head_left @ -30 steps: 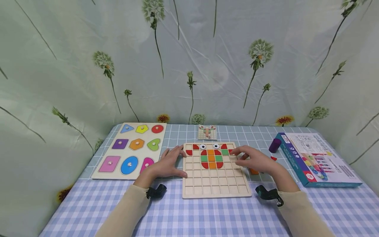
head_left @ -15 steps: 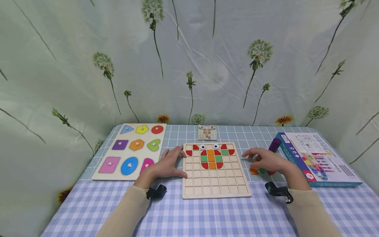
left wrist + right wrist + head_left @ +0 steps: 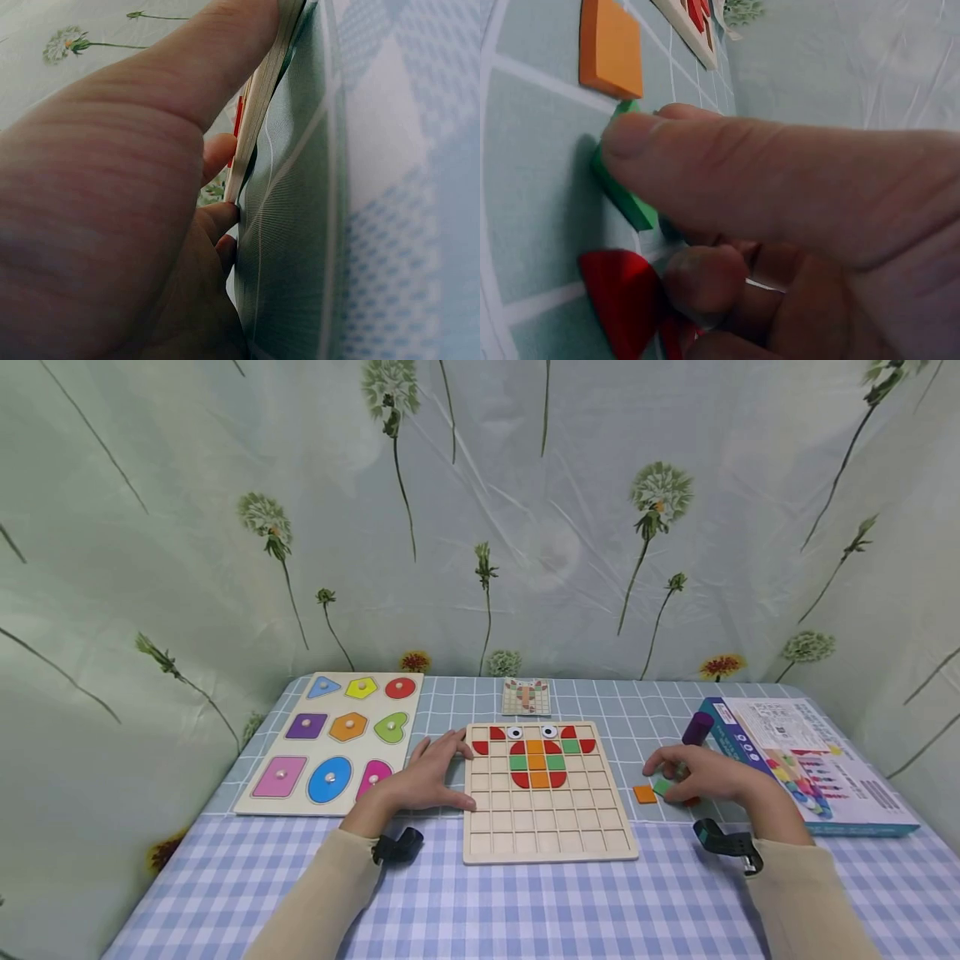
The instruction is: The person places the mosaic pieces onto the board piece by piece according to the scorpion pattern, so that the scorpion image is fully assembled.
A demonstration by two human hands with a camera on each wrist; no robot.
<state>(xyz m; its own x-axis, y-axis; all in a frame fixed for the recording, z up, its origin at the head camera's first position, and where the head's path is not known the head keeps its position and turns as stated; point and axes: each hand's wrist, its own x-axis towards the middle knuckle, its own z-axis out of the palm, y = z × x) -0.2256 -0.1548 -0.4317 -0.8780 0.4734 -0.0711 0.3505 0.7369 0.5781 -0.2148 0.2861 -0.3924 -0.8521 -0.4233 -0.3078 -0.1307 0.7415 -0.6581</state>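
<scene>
My left hand [image 3: 431, 777] steadies the left edge of a wooden grid board [image 3: 551, 818], its thumb and fingertips spread along the rim. Red, green and orange tiles and two eye tiles sit in the board's upper cells. In the left wrist view the thumb [image 3: 172, 82] meets the board's edge [image 3: 259, 112]. To the right of the board, my right hand [image 3: 708, 774] is low over loose tiles. A green tile [image 3: 622, 187] lies between its thumb and index finger, with the thumb tip covering part of it. An orange tile [image 3: 611, 49] and a red tile [image 3: 622, 296] lie on either side.
Behind the board lies a small pattern card [image 3: 527, 697]. A shape-knob puzzle [image 3: 300, 752] is at the left. A purple cylinder [image 3: 697, 727] stands near a flat toy box [image 3: 813, 764] at the right. A checked cloth [image 3: 555, 910] covers the table.
My right hand has moved from the board's right edge rightward to the loose tiles, leaving a red tile in the grid's right side. The left hand stays at the board's left edge.
</scene>
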